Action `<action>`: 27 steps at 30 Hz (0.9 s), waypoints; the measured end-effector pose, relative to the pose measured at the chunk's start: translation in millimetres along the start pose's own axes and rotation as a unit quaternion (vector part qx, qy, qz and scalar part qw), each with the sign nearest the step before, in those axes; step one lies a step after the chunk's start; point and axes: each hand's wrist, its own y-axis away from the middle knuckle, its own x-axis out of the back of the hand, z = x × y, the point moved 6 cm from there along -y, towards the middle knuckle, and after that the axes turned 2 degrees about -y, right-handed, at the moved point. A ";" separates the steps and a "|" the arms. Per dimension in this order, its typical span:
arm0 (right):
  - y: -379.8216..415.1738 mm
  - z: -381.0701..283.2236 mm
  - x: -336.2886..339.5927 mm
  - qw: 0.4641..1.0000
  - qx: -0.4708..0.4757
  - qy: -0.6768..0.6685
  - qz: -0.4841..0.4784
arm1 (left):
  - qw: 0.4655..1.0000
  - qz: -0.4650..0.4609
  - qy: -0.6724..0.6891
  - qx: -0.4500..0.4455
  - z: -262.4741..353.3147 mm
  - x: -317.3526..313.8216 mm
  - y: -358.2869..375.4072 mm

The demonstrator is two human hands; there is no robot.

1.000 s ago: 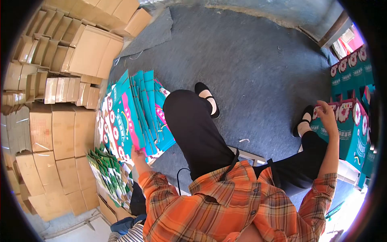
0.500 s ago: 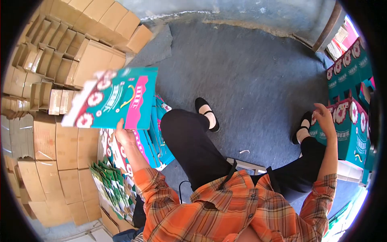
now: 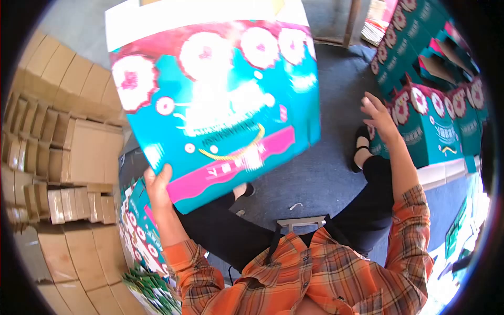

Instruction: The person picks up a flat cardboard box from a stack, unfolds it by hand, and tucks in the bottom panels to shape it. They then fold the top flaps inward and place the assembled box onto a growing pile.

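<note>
My left hand (image 3: 159, 188) grips the lower left corner of a teal cardboard gift box (image 3: 226, 142), with the thumb over its printed face. Pink and white flowers, a pink band and a yellow cord handle mark that face. White flaps stand at the box's upper edge, where light glares off the print. To the right, my right hand (image 3: 380, 118) is raised with fingers apart and holds nothing. It is nearest to the standing teal boxes (image 3: 426, 123), overlapping their left side in this view.
Brown cartons (image 3: 79, 252) are stacked along the left. More printed teal pieces (image 3: 137, 223) lie beside my left leg, with a bundle of green-edged sheets (image 3: 149, 286) below them. A small stool (image 3: 302, 222) is under me on the dark floor (image 3: 336, 94).
My left hand has lifted the gift box from the pile at left and brought it up in front of me, closer to the camera. My view has turned right; my right hand stays empty.
</note>
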 end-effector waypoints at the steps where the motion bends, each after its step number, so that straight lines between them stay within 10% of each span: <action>1: -2.2 4.3 0.9 1.000 -0.011 -0.025 0.008 | 0.999 -0.026 0.010 0.024 -10.1 -16.1 1.8; 11: -28.2 27.1 34.5 0.984 -0.005 -0.178 0.005 | 0.983 -0.126 -0.092 0.098 -68.5 -84.7 -21.8; 18: -26.3 57.5 16.2 0.991 0.033 0.127 0.042 | 0.990 -0.023 0.063 0.123 -123.3 -78.0 -21.3; 27: -15.5 43.7 -7.6 0.987 0.137 0.070 0.051 | 0.971 -0.073 0.056 0.220 -142.1 -81.5 -4.2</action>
